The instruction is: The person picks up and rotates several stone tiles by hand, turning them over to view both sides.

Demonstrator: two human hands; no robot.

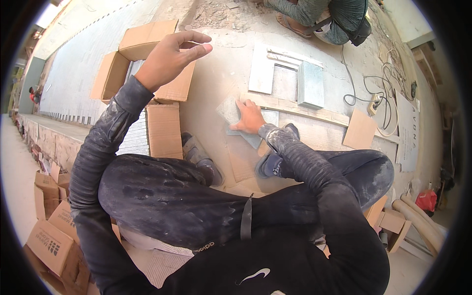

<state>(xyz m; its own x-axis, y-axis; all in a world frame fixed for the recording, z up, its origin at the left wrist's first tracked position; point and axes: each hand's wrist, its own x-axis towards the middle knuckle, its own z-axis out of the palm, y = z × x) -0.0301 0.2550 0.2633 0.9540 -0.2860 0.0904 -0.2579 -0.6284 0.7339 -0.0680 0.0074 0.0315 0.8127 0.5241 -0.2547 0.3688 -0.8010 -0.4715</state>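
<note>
My left hand [174, 56] is raised over the open cardboard box [112, 73], with thumb and fingers apart and nothing between them. Low in front of me, my right hand [250, 118] has its thumb and fingers on a light grey stone tile [226, 109], which sits at an angle. Under and beside that hand lies another grey tile [271, 117], partly covered by the hand. A second cardboard box [163, 130] with a stack of narrow grey tiles [136, 136] stands left of my foot.
Beyond my right hand lie a white board [261, 69], a stack of grey tiles [311, 84] and a long wooden strip [314, 114]. A person [319, 19] crouches at the far side. Cables [382, 93] run to a socket block at right. More cartons [51, 243] stand lower left.
</note>
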